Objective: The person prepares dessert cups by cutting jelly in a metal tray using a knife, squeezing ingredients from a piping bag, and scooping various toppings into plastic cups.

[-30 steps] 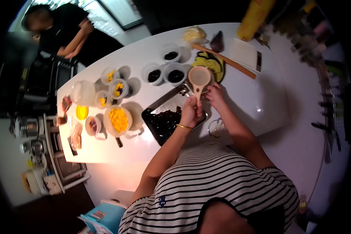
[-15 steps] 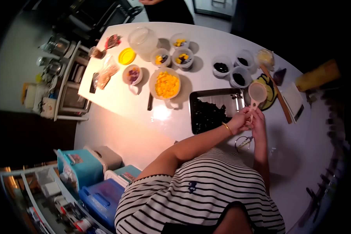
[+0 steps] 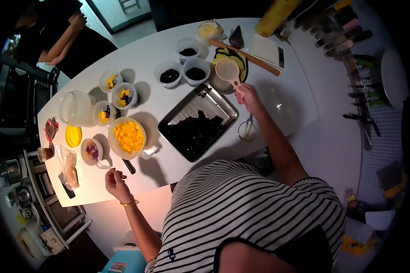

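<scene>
My right hand [image 3: 248, 98] grips the handle of a pale pink scoop [image 3: 227, 70]. Its round bowl is over a metal bowl [image 3: 219, 86] and a black-and-yellow patterned item [image 3: 243, 63]; I cannot tell whether it has a mesh. On the left, my left hand [image 3: 117, 184] has loosely bent fingers, its fingertips close to the handle of a white cup [image 3: 84, 158] with purple and orange cubes. Whether they touch is unclear. Nearby stands a larger white jug [image 3: 141, 146] of yellow cubes. Between my hands lies a metal tray [image 3: 232, 119] with black jelly [image 3: 193, 134].
Several clear cups, including one with dark contents [image 3: 170, 76] and one with yellow cubes [image 3: 125, 95], stand farther back. Scissors [image 3: 247, 129], a wooden stick [image 3: 259, 61], a scale [image 3: 265, 50], a yellow lid [image 3: 73, 136] and a black-handled utensil [image 3: 130, 166] surround them. Another person [image 3: 64, 45] stands across the table.
My hands were together at the scoop's handle; the left has let go and moved far left toward the small cup. The right still holds the scoop. My view has turned.
</scene>
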A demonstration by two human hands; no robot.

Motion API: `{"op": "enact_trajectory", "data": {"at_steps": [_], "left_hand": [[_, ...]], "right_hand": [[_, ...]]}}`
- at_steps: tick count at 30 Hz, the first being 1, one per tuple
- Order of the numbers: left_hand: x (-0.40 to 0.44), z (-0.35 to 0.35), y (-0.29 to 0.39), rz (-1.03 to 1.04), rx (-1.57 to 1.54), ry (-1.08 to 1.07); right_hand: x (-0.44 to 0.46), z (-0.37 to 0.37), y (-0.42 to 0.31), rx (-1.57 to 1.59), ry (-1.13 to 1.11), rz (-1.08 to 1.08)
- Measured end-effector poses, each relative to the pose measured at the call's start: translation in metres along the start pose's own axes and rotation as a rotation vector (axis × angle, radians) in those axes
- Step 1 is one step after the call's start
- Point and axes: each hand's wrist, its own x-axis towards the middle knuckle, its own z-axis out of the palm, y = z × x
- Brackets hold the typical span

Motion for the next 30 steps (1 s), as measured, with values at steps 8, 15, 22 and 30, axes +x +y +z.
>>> {"op": "enact_trajectory", "data": {"at_steps": [8,15,22,30], "left_hand": [[0.037,-0.021,-0.116,0.306,0.768,0.059],[0.04,0.015,-0.094,0.22,0.982,-0.091],[0.045,-0.012,-0.085,0.126,0.736,-0.044],[-0.018,-0.021,-0.073,0.07,0.251,0.111]], "right_hand": [[0.013,-0.025,0.042,0.038,0.128,-0.047],[-0.011,0.007,0.037,-0.062,0.25,-0.025],[-0.006,-0.017,0.061,-0.379,0.122,-0.336],[-0.024,-0.005,0.009,0.015,0.215,-0.132]]}}
